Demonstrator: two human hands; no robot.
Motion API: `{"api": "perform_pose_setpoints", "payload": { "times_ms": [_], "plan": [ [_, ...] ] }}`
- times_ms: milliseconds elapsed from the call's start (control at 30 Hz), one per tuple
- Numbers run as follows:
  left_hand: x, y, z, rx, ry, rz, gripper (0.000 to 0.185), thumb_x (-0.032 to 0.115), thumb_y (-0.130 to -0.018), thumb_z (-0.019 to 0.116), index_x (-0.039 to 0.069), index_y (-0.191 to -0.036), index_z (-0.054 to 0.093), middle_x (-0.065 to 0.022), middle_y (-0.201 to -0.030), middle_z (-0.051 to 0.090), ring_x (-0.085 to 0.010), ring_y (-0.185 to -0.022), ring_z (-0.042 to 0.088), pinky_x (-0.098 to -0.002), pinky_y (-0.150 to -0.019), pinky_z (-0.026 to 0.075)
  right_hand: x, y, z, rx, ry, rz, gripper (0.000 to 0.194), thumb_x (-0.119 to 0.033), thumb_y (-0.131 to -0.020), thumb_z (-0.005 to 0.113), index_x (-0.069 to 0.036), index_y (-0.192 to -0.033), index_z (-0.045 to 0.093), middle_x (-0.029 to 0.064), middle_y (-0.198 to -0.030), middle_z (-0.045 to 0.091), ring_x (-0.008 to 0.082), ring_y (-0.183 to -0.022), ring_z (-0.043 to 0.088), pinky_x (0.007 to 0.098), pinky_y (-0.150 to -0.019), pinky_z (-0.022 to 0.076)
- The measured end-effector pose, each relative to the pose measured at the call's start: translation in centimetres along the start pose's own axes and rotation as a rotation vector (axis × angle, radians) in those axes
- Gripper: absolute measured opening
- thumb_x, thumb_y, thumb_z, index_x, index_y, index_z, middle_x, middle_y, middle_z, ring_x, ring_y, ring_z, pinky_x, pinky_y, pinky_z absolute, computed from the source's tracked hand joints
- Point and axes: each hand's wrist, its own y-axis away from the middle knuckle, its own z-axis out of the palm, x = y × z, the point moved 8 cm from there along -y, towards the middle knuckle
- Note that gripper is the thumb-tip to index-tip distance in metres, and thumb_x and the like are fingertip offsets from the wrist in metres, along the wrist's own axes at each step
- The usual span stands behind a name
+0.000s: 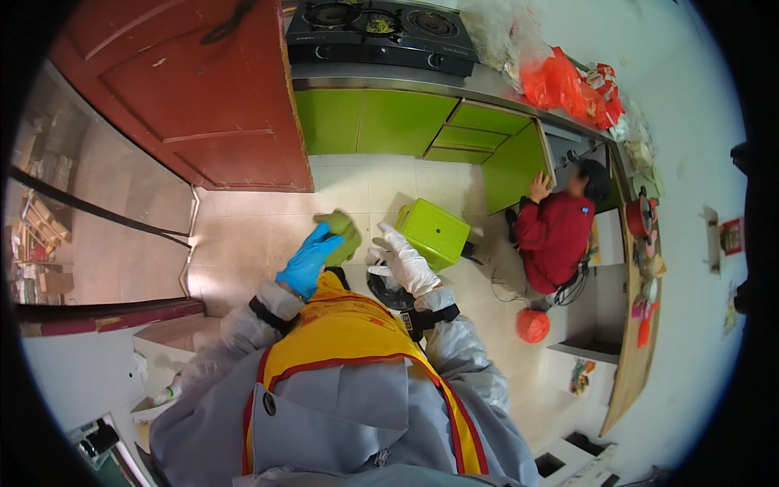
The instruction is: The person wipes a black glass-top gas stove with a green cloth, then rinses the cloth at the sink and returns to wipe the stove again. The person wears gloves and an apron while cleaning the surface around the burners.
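Note:
My left hand (309, 259), in a blue rubber glove, holds a bunched olive-green cloth (342, 236) out in front of my body. White glove material covers my right hand (406, 260), whose fingers are spread with nothing seen between them. Just beyond it on the tiled floor is a bright green plastic stool (433, 231) with a small hole in its top. Beneath my right hand a dark object, perhaps a black bag (389, 291), is partly hidden. My yellow apron (341, 329) with red trim hangs over grey clothing.
A person (551, 234) in a red jacket crouches at right, a hand on an open green cabinet door (520, 161). A red wooden door (201, 103) stands at left. A gas stove (380, 39) and red plastic bags (557, 85) top the counter. A red bag (533, 325) lies on the floor.

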Motion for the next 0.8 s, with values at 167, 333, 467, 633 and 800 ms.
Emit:
{"api": "perform_pose_setpoints", "payload": {
  "times_ms": [167,333,467,633,800],
  "plan": [
    [4.1,-11.2,7.0,-0.442,-0.390,-0.278,0.057,0.024,-0.103,0.056,0.003,-0.152,0.036,-0.0158,-0.153,0.041,-0.0236,-0.141,0.038,-0.0358,-0.117,0.032,-10.1,-5.7,0.3,-0.162,-0.594,-0.217,0.049,-0.038,-0.103,0.052,-0.010,-0.144,0.047,0.0126,-0.135,0.060,0.0275,-0.117,0.061,0.0453,-0.095,0.0547],
    [6.9,-19.4,7.4,-0.642,-0.271,-0.379,0.042,0.027,-0.106,0.051,0.004,-0.141,0.053,-0.0123,-0.125,0.064,-0.0188,-0.113,0.061,-0.0335,-0.105,0.045,-13.5,-12.9,-5.2,0.200,-0.690,-0.164,0.037,-0.027,-0.101,0.057,-0.006,-0.131,0.060,0.0142,-0.124,0.067,0.0303,-0.111,0.065,0.0469,-0.097,0.0523],
    [10.6,-28.5,0.9,-0.329,-0.282,-0.250,0.034,0.024,-0.106,0.050,0.001,-0.129,0.060,-0.0072,-0.116,0.065,-0.0150,-0.105,0.061,-0.0301,-0.098,0.048,-20.6,-19.6,-8.1,0.134,-0.687,-0.202,0.033,-0.022,-0.099,0.058,-0.004,-0.127,0.061,0.0147,-0.122,0.068,0.0314,-0.110,0.065,0.0479,-0.097,0.0530],
    [16.4,-40.3,-6.9,0.193,-0.256,-0.064,0.025,0.024,-0.103,0.053,0.009,-0.118,0.066,-0.0046,-0.106,0.070,-0.0160,-0.096,0.063,-0.0306,-0.092,0.048,-34.7,-27.6,-11.3,0.130,-0.494,-0.267,0.034,-0.014,-0.100,0.058,0.001,-0.130,0.057,0.0124,-0.121,0.065,0.0214,-0.111,0.064,0.0336,-0.098,0.0530],
    [21.4,-49.6,-12.2,0.598,-0.303,0.104,0.027,0.021,-0.102,0.055,0.007,-0.124,0.062,-0.0059,-0.111,0.065,-0.0168,-0.101,0.061,-0.0306,-0.094,0.047,-51.8,-32.1,-15.6,0.269,0.131,-0.429,0.033,-0.022,-0.101,0.057,-0.002,-0.128,0.058,0.0113,-0.117,0.066,0.0250,-0.106,0.067,0.0353,-0.092,0.0534]
  ]
}}
